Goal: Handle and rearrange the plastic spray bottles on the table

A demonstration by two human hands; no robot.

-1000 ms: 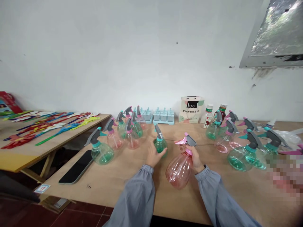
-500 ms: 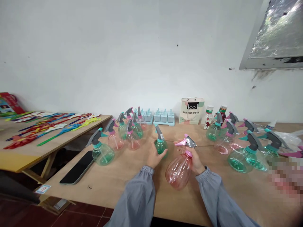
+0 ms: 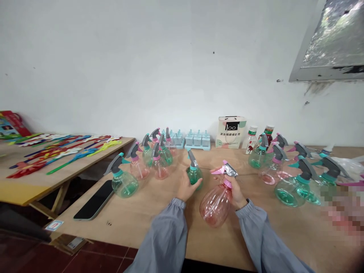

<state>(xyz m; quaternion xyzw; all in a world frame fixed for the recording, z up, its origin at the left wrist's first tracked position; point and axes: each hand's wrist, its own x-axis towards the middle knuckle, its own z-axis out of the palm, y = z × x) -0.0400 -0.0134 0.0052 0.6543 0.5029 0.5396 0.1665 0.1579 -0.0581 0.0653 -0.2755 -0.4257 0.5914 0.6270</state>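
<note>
My left hand (image 3: pixel 188 185) curls round the side of a green spray bottle (image 3: pixel 194 172) with a grey trigger head and teal collar, standing on the table. My right hand (image 3: pixel 236 191) grips a pink spray bottle (image 3: pixel 214 206) by its neck, tilted with its round body toward me and to the left. That bottle's pink and grey head (image 3: pixel 226 169) points left. Some of the right fingers are hidden behind the neck. To the left stand several pink and green spray bottles, the nearest a green one (image 3: pixel 124 184). More spray bottles stand on the right, including a large green one (image 3: pixel 291 189).
A phone (image 3: pixel 94 200) lies at the table's left edge. Along the wall are light-blue ice-pop moulds (image 3: pixel 197 140), a paper bag (image 3: pixel 229 132) and a white-capped bottle (image 3: pixel 251 139). Colourful flower-shaped crafts (image 3: pixel 31 167) cover a second table on the left. A pixelated patch hides the right edge.
The whole view has shifted very slightly. Both hands keep their hold on the two spray bottles, with almost no movement.
</note>
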